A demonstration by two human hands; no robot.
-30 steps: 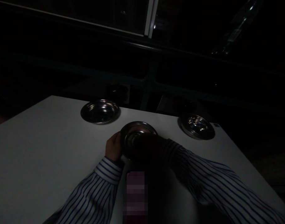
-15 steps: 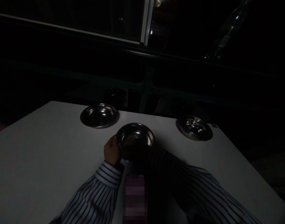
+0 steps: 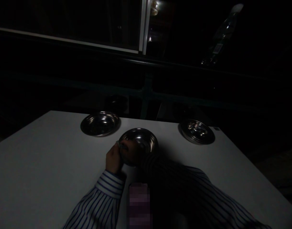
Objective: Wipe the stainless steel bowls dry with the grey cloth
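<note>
Your left hand (image 3: 113,160) grips the left rim of the middle bowl (image 3: 146,138), just in from the middle of the table's (image 3: 47,175) far edge. Your right hand (image 3: 131,151) reaches across its inside to that rim; it's too dark to tell whether it grasps anything. A metal dish (image 3: 100,124) sits along the far edge, left of centre; another bowl (image 3: 199,131) sits near the far right corner.

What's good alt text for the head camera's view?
A person's left hand meets the rim of a metal bowl at a dimly lit white table, right hand over the bowl; metal dishes sit at back left and right.
</note>
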